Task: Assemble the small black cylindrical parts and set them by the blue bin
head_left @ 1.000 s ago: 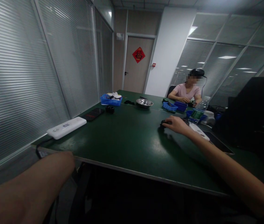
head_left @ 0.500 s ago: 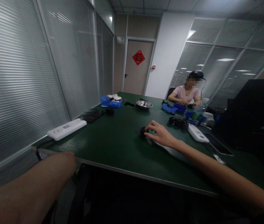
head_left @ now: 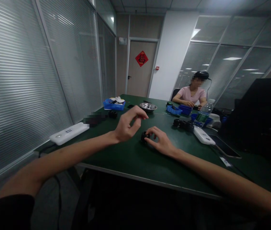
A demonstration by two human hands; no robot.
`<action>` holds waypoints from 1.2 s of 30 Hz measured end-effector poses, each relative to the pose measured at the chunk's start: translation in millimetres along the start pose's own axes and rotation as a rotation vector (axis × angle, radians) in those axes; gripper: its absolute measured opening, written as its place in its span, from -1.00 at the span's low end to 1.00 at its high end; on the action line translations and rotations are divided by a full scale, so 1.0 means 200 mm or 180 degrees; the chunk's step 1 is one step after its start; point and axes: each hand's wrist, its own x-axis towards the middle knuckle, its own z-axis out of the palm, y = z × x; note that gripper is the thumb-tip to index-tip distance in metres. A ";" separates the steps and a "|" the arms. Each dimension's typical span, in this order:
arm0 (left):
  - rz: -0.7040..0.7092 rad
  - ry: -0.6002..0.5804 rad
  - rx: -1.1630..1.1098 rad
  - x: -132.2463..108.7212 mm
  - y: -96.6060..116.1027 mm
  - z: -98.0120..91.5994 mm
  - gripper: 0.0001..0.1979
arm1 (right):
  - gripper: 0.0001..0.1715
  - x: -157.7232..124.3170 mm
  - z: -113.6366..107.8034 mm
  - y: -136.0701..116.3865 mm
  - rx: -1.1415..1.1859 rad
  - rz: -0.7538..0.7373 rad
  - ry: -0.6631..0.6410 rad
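Observation:
My right hand (head_left: 161, 140) grips a small black round part (head_left: 144, 137) that rests on the green table (head_left: 116, 156). Its thumb and fingertips sit on the right side of the part. Above the table, to the upper left of that part, is my left hand (head_left: 130, 124). The left fingers are bent and point right, with a gap between thumb and forefinger, and I see nothing in them. Behind the left hand stands a metal bowl (head_left: 148, 107) with small contents too far off to name.
A blue basket (head_left: 113, 104) and another black part (head_left: 112, 114) lie back left. A white power bank (head_left: 69, 133) is at left, a second one (head_left: 202, 136) at right beside a phone (head_left: 225, 146). Black parts (head_left: 183, 124), a bottle (head_left: 204, 113), blue trays (head_left: 173, 110) and a seated person (head_left: 192, 94) are beyond.
My left hand has come into view and now hovers over the middle of the table. My right hand and the black part have shifted slightly left and nearer to me.

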 end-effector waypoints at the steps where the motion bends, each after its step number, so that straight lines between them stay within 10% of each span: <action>1: -0.0261 -0.0392 -0.0156 -0.02 -0.05 0.02 -0.75 | -0.79 0.00 0.01 0.00 -0.0003 0.0022 0.0022; 6: -0.1612 -0.2469 -0.1138 -0.13 -0.29 0.13 -0.24 | -0.69 -0.01 0.03 0.02 -0.0043 0.0094 0.0124; 36: -0.1717 -0.2018 -0.1091 -0.18 -0.25 0.19 -0.47 | -0.69 0.00 0.02 -0.01 -0.0070 0.0065 0.0058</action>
